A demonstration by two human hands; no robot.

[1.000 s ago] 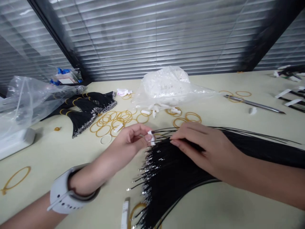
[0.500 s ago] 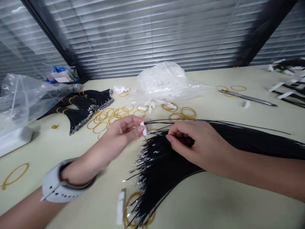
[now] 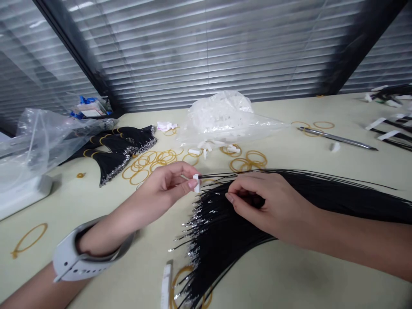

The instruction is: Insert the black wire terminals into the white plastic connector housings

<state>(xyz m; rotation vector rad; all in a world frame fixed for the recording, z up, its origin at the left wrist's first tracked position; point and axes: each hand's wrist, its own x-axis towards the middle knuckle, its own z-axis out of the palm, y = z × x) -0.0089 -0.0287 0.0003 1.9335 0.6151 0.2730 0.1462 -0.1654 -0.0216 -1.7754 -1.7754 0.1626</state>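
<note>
My left hand [image 3: 170, 184] pinches a small white plastic connector housing [image 3: 196, 183] between thumb and fingers. Several thin black wires run from the housing's right side, passing behind my right hand. My right hand [image 3: 267, 197] is closed in a pinch on a black wire, whose silvery metal terminal [image 3: 218, 194] pokes out left of the fingertips, a short way from the housing. Beneath both hands spreads a thick bundle of black wires [image 3: 225, 231], their crimped metal ends fanned out to the left. The wire inside my right fist is hidden.
Yellow rubber bands [image 3: 154, 161] and loose white housings [image 3: 206, 148] lie beyond my hands, before a clear plastic bag [image 3: 222, 113]. Tied black wire bundles [image 3: 112, 156] lie at left. Metal tweezers [image 3: 337, 138] rest at right. A white strip [image 3: 166, 285] lies near the front.
The wire end at my right hand, earlier close to the housing's lower end, now shows its metal tip apart from it. The whole view has shifted slightly.
</note>
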